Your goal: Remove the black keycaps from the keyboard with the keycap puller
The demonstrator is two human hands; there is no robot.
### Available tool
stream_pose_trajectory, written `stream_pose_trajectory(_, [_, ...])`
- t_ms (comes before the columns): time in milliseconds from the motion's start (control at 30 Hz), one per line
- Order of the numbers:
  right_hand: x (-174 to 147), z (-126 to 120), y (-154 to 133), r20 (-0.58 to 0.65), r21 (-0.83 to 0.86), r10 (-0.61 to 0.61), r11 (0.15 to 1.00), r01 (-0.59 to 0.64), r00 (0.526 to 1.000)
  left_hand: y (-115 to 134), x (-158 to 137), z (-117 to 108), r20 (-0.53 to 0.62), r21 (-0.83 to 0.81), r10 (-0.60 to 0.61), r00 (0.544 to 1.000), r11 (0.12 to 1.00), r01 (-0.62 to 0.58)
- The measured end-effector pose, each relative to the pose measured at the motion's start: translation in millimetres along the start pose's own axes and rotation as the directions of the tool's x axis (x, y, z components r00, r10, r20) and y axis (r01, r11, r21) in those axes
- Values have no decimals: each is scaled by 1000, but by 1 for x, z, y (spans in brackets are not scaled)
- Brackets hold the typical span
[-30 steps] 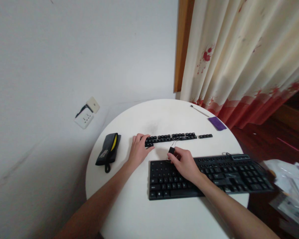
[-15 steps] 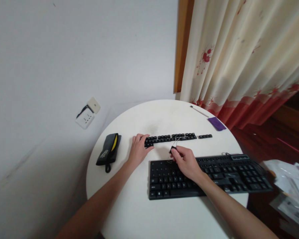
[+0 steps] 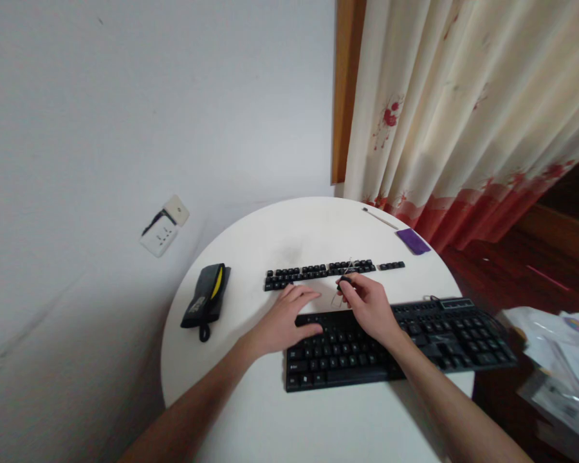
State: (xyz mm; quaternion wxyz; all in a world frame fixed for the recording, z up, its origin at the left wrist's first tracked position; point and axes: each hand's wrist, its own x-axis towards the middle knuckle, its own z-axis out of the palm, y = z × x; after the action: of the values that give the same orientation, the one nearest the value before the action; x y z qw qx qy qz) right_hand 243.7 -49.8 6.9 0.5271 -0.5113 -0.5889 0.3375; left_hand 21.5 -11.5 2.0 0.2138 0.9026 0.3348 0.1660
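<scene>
A black keyboard (image 3: pixel 352 372) lies on the round white table, with several key positions near its upper left bare of caps. My right hand (image 3: pixel 369 305) is closed on a wire keycap puller (image 3: pixel 343 281), a small black grip with thin wire loops at both ends, above the keyboard's top edge. Over the keyboard's upper left corner, my left hand (image 3: pixel 284 321) has its fingers apart and nothing in them. Behind both hands, removed black keycaps (image 3: pixel 303 273) stand lined up in rows, with a short separate group at the right end.
A black pouch with a yellow stripe (image 3: pixel 205 296) lies at the table's left. Toward the back right are a thin brush (image 3: pixel 380 218) and a purple cloth (image 3: pixel 413 242). Plastic bags (image 3: pixel 550 347) sit beyond the right edge. A wall and curtain (image 3: pixel 439 116) border the table (image 3: pixel 251 411).
My left hand has left the left end of the keycap rows and come toward the keyboard's upper left corner, its fingers spread. My right hand still holds the puller, with only a slight shift.
</scene>
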Motion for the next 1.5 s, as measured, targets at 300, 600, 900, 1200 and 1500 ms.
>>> stream_pose_trajectory(300, [7,-4,6,-137,47,39,998,-33,990,41,-15,16,285,92,90,954,988,-121])
stream_pose_trajectory(600, [1,1,-3,-42,15,7,1000,-7,999,28,-24,1,305,171,14,952,983,-69])
stream_pose_trajectory(900, [-15,23,-7,263,-90,-84,990,111,961,-5,-18,-32,335,-130,6,942,991,40])
stream_pose_trajectory(1200, [-23,32,-8,417,-100,-146,974,204,897,-5,-16,-27,372,-217,36,928,975,50])
stream_pose_trajectory(1500, [-24,34,-7,520,-135,-176,949,284,836,0,-12,-20,330,-148,27,944,989,23])
